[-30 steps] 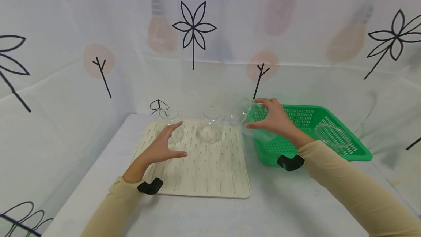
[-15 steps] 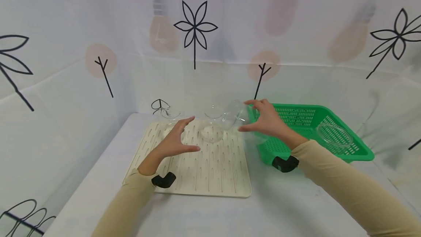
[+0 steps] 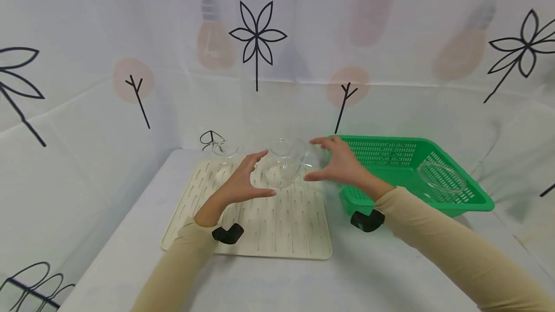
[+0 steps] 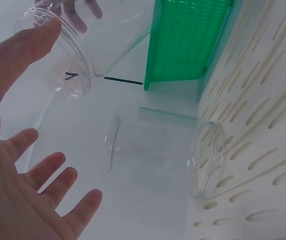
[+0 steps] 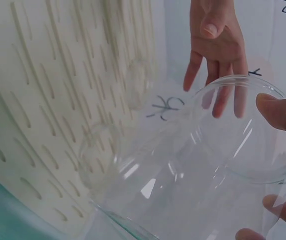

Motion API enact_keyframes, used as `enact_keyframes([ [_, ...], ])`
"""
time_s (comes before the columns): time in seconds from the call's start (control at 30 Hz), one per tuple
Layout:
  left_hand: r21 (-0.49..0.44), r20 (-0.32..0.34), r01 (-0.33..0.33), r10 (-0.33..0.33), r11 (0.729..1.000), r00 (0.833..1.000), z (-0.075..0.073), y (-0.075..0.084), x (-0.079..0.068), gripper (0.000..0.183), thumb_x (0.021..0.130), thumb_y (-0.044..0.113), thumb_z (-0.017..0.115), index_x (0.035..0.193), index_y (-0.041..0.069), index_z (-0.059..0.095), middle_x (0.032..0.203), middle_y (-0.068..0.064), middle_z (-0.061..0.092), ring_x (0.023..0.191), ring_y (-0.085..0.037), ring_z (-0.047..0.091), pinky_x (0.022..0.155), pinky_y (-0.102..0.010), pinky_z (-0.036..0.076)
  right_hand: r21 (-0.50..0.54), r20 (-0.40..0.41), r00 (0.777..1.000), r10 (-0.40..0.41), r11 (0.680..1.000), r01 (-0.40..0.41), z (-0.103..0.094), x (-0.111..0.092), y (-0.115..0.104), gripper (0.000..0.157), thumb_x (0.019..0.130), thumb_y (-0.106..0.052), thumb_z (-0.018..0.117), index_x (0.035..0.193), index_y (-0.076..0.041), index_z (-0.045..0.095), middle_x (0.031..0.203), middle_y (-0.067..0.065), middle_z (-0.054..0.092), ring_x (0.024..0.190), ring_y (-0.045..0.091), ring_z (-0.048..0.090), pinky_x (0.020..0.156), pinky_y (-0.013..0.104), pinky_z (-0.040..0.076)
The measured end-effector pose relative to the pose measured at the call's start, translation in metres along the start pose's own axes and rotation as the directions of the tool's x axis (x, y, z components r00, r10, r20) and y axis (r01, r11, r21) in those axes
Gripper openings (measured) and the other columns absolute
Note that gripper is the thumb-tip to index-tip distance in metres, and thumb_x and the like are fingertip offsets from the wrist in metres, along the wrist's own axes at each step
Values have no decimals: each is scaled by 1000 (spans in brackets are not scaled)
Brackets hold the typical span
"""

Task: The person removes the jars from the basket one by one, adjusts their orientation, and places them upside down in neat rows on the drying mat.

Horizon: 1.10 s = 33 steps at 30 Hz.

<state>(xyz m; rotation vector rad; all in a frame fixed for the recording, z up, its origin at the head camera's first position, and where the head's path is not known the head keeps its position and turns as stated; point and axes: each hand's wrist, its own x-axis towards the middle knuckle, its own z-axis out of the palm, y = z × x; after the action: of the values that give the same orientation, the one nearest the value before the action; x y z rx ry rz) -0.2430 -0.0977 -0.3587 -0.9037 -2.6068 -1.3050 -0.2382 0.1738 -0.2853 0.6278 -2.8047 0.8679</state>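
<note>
My right hand (image 3: 340, 162) grips a clear jar (image 5: 183, 185) between thumb and fingers. The jar lies tilted in the air, its rim pointing left over the ribbed mat. My left hand (image 3: 240, 179) is held over the mat with thumb and fingers spread. In the left wrist view, its thumb (image 4: 40, 42) overlaps the rim of the held jar (image 4: 117, 35), while the other fingers are apart from it. A second clear jar (image 4: 158, 155) stands on the cream mat (image 3: 299, 230), its thicker ring downward. A third clear vessel (image 3: 225, 149) stands at the mat's back left.
A green slotted basket (image 3: 472, 201) stands right of the mat. Inside it shows a clear round rim (image 3: 441, 177). White cloth covers the table (image 3: 368, 273), and a patterned curtain (image 3: 277, 61) hangs behind and at the left.
My right hand has carried the jar leftward from beside the basket to over the mat's right part. My left hand has moved right and slightly up toward it.
</note>
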Motion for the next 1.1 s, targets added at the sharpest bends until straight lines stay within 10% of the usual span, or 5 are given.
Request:
enact_keyframes([
  [1.1, -140, 33, -216, 222, 966, 974, 13, 9, 12, 94, 70, 15, 83, 146, 17, 27, 142, -14, 32, 125, -33, 38, 97, -48, 38, -65, 44, 994, -102, 992, 105, 28, -13, -19, 86, 59, -40, 86, 132, -12, 51, 112, 12, 45, 100, 28, 43, 76, 44, 44],
])
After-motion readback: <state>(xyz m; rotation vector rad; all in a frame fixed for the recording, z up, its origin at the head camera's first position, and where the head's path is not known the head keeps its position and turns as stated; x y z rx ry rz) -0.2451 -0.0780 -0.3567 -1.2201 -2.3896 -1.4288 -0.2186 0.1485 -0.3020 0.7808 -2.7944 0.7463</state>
